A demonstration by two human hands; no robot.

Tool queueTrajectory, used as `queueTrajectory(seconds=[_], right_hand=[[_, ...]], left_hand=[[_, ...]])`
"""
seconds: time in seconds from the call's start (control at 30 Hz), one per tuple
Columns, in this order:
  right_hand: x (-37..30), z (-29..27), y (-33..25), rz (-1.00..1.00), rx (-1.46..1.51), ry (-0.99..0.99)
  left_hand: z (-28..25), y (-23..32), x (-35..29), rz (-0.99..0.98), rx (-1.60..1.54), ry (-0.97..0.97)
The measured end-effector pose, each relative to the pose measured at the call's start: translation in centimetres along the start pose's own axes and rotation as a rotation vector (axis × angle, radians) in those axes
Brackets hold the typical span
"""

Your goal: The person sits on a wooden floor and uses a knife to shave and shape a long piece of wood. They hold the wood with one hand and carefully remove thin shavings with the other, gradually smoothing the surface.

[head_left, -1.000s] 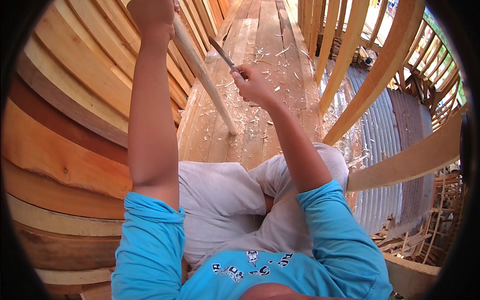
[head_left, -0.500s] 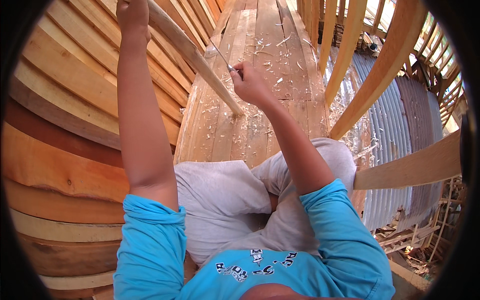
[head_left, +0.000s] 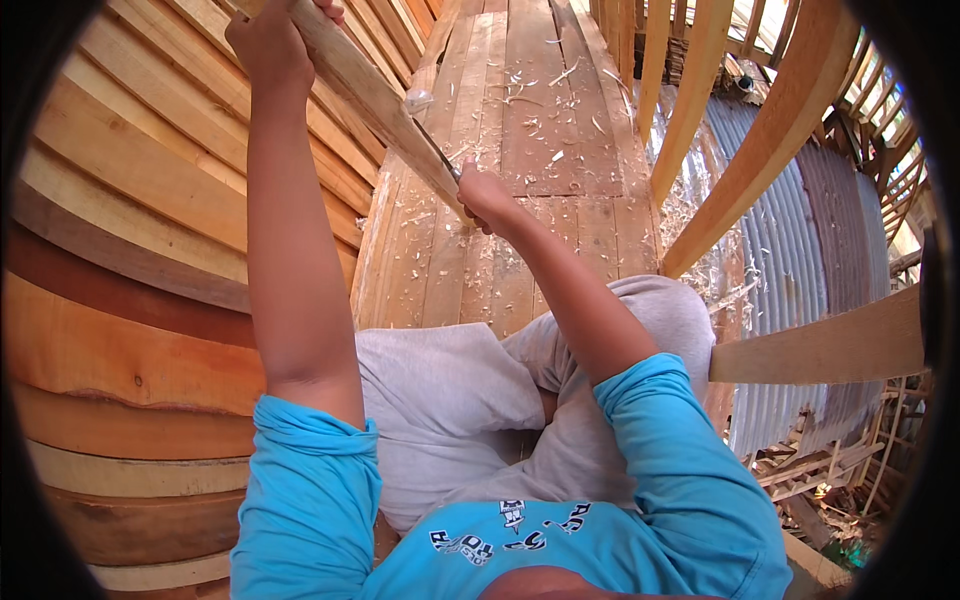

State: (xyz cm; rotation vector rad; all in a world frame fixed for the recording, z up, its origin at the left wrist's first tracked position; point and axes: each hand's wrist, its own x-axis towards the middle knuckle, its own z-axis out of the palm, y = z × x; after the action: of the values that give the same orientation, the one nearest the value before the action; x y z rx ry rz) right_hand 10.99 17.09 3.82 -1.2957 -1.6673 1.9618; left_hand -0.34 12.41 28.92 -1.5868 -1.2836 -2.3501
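Observation:
My left hand (head_left: 275, 45) is closed around the upper part of a long wooden pole (head_left: 365, 95), which slants down to the right over the plank floor. Closed on a knife (head_left: 440, 152), my right hand (head_left: 487, 197) is close to the pole's lower end. The thin blade points up and to the left and lies along the pole's right side. Whether its edge bites into the wood I cannot tell. My right fist partly covers the knife's handle and the pole's end.
Wood shavings (head_left: 560, 155) are scattered over the plank floor (head_left: 560, 240) ahead of my crossed legs. A wall of overlapping boards (head_left: 130, 370) rises close on my left. On the right stand wooden slats (head_left: 770, 150), with corrugated metal sheets (head_left: 770, 260) beyond them.
My right hand has moved left and slightly down, bringing the knife from apart to alongside the pole. My left hand and the pole's upper part have shifted a little to the right and down.

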Motion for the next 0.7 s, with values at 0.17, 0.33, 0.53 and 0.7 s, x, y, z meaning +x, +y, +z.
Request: queueTrajectory(seconds=[0.17,0.33,0.53,0.7], right_hand=[[-1.5,1.6,-2.3,-0.469,-0.139,0.236],[-0.5,2.5,0.0,-0.506,-0.137,0.267],[0.5,2.7,0.5,-0.403,-0.165,0.326],[-3.3,2.1,-3.5,-0.445,-0.296,0.289]], left_hand=[[2.3,1.2,-2.2,0.102,0.141,0.214],[-0.8,0.7,-0.7,-0.058,0.13,0.168],[-0.8,0.0,-0.2,-0.037,0.06,0.214],[-1.1,0.9,-1.6,-0.06,-0.009,0.162]])
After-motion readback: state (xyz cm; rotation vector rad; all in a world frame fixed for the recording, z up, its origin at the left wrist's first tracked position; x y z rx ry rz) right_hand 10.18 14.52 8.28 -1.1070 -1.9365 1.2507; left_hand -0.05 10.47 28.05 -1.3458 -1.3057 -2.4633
